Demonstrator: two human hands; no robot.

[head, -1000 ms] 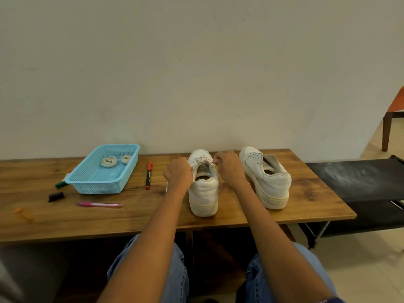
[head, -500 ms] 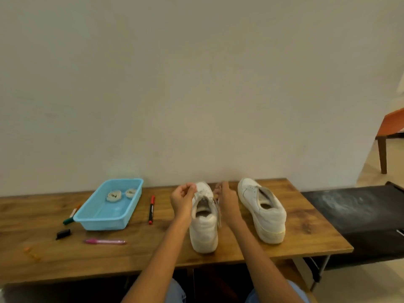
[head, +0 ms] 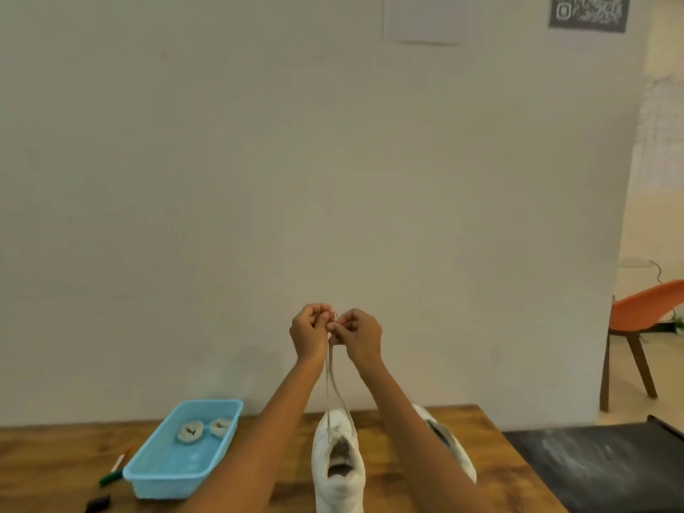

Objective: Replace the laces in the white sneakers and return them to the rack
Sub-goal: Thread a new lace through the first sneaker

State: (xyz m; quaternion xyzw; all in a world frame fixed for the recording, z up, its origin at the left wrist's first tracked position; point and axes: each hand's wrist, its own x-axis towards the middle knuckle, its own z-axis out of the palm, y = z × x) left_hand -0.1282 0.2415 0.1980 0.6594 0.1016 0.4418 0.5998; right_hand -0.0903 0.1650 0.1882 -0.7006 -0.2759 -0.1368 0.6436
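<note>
Key relation: the thin white shoelace runs almost straight up from the front eyelets of the white leather sneaker to both hands, which are raised well above the shoe and close together.
Left hand: fingers curled, pinching one end of the lace at its top.
Right hand: fingers curled, pinching the other end; the fingertips of the two hands nearly meet.
Lace axis: two strands, near vertical, drawn fairly taut, converging upward from the shoe to the hands.
Sneaker axis: heel toward the person, toe toward the wall; it stands on the brown wooden worktop directly below the hands and between the forearms.
Nearer hand: neither clearly; the shoe sits centred under both.
Second white sneaker: just to the right, partly hidden behind the right forearm; whether it has a lace I cannot tell.
Spare laces: two rolled pale laces lie in the light blue plastic basket, left of the left forearm, within its reach.
Likely step: drawing the lace out of, or evening it through, the eyelets; which one I cannot tell.
Room: open air above and toward the plain pale wall; nothing crowds an upward pull.
Edges: the worktop's right edge lies beyond the second sneaker, with a black fabric rack shelf beside it, lower right.
Risk: a hard upward pull could lift or tip the light shoe.
</note>
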